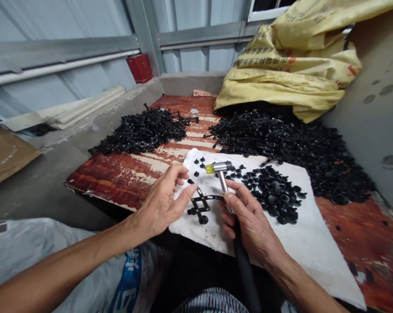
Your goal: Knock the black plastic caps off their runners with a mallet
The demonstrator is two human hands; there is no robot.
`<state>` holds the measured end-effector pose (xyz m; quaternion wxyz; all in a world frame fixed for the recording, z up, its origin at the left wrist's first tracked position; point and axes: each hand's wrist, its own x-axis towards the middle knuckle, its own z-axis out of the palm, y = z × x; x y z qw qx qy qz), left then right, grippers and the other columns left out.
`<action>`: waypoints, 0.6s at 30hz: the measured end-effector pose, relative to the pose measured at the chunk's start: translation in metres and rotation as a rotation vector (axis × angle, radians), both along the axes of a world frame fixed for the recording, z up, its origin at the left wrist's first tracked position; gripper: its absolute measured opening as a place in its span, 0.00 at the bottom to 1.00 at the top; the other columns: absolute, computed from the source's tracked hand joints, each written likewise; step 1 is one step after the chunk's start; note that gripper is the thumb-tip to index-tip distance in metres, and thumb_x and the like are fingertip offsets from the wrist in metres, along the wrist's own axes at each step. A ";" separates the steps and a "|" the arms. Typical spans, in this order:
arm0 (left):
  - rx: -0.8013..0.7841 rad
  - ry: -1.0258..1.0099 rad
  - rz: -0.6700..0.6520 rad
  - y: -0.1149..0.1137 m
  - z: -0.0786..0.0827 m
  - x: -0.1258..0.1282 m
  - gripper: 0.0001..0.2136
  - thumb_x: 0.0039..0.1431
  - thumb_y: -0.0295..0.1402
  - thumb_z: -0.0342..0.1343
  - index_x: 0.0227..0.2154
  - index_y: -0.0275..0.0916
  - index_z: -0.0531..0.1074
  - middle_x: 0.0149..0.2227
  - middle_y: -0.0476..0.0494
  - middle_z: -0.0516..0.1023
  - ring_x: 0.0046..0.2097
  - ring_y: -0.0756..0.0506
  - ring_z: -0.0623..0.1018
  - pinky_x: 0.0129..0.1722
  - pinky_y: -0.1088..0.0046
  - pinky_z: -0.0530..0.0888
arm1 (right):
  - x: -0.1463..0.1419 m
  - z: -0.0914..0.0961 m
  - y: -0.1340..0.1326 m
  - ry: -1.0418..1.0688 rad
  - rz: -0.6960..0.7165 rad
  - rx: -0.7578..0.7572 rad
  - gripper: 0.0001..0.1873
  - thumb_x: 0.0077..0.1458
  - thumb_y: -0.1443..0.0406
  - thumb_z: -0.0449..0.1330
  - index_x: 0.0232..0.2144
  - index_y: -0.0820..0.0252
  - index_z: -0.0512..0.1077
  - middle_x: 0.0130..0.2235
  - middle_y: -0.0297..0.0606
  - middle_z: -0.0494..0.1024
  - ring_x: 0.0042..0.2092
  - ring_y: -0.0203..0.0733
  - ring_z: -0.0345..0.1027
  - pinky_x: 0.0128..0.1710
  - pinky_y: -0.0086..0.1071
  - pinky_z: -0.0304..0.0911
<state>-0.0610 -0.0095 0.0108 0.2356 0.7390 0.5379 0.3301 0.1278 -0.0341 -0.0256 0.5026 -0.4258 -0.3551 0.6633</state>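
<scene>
Black runner: a branched plastic runner (199, 204) with round caps attached is being kept on the white cloth (314, 243) at lower centre of the frame, between both hands.
Left hand (160, 204): its fingers are being held open and relaxed just beside the runner, with nothing being grasped.
Right hand (251, 221): its fingers are being clenched around the black handle of a soft-faced hammer (219, 167), whose yellow-tipped metal head is being held over the cloth.
Already off the runners: loose round caps (271, 193) are being kept in a pile on the cloth, right of centre.
Not yet separated: a heap of capped runners (144, 132) at upper centre-left and a larger heap of capped runners (290, 152) at centre-right are being left on the red-brown table (111, 182).
Behind: a yellow woven sack (300, 65) is being left bunched at upper right.
</scene>
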 end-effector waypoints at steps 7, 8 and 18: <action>-0.491 -0.127 -0.025 0.002 -0.005 0.008 0.17 0.60 0.48 0.47 0.26 0.39 0.64 0.24 0.52 0.66 0.26 0.50 0.67 0.25 0.75 0.63 | -0.014 0.001 -0.002 -0.037 -0.066 0.033 0.27 0.50 0.49 0.65 0.47 0.52 0.64 0.27 0.23 0.64 0.20 0.27 0.52 0.12 0.20 0.53; -0.489 -0.132 -0.039 0.003 -0.006 0.011 0.16 0.59 0.47 0.48 0.25 0.40 0.63 0.22 0.53 0.65 0.24 0.51 0.65 0.23 0.75 0.61 | -0.016 0.001 -0.002 -0.044 -0.052 0.029 0.28 0.50 0.48 0.65 0.47 0.53 0.65 0.27 0.24 0.65 0.20 0.28 0.52 0.12 0.21 0.52; -0.531 -0.144 -0.135 0.041 -0.006 -0.007 0.12 0.56 0.37 0.51 0.20 0.38 0.63 0.19 0.53 0.65 0.19 0.55 0.63 0.19 0.79 0.58 | -0.001 -0.002 -0.007 0.004 -0.148 -0.086 0.28 0.45 0.49 0.69 0.45 0.53 0.67 0.28 0.26 0.70 0.19 0.27 0.54 0.11 0.20 0.52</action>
